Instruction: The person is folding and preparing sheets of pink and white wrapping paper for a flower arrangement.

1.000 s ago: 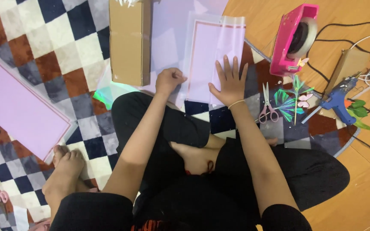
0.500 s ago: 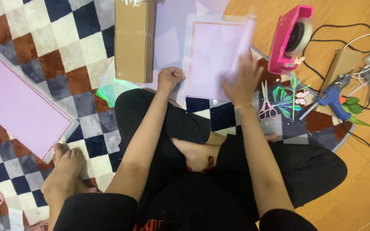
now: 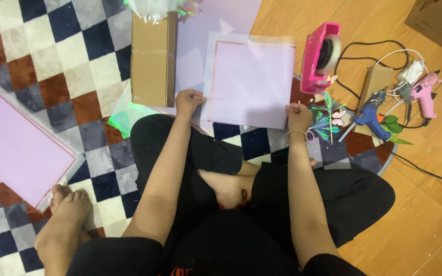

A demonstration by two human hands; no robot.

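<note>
Two hands are pinching one pale lilac sheet point(image 3: 249, 84) by its near corners — the left hand point(image 3: 188, 101) closed on the left corner, the right hand point(image 3: 299, 115) closed on the right, where a second ago it was pressing flat, fingers spread. The sheet is now lifting off the checkered rug point(image 3: 52, 61), just beyond the crossed legs. Farther out are sitting a cardboard box point(image 3: 153, 59) and a pink tape dispenser point(image 3: 321, 56).

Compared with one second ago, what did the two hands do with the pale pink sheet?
The right hand, earlier flat on the pale pink sheet, now pinches its lower right corner. The left hand now grips the lower left corner, and the sheet is lifted off the floor. The cardboard box, pink tape dispenser and blue glue gun stayed put.
</note>
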